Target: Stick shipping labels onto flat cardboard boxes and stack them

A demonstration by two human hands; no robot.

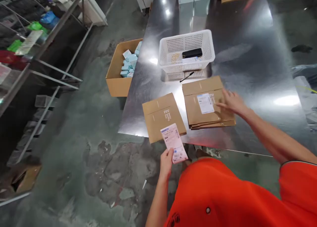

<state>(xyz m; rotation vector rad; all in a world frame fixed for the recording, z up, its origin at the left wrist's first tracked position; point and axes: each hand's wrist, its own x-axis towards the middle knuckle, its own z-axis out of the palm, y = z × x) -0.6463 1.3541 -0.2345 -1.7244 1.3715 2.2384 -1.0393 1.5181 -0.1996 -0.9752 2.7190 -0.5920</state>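
Observation:
My left hand [166, 161] pinches the lower left edge of a printed paper label sheet [173, 142], whose top overlaps a flat brown cardboard mailer [158, 116]. That mailer lies at the near left corner of the metal table, with its lower edge past the table edge. To its right is a stack of similar mailers [194, 111]. A white label [205, 103] sits on the top one. My right hand [231, 101] rests at the stack's right side, fingers apart, with the index finger and thumb on the cardboard and nothing held.
Behind the mailers on the metal table [257, 78] stands a white plastic basket [187, 66] holding a black case. A black pen [186, 77] lies before it. Left of the table is a carton [119, 85] of pale blue boxes. Metal shelving [49, 38] stands far left.

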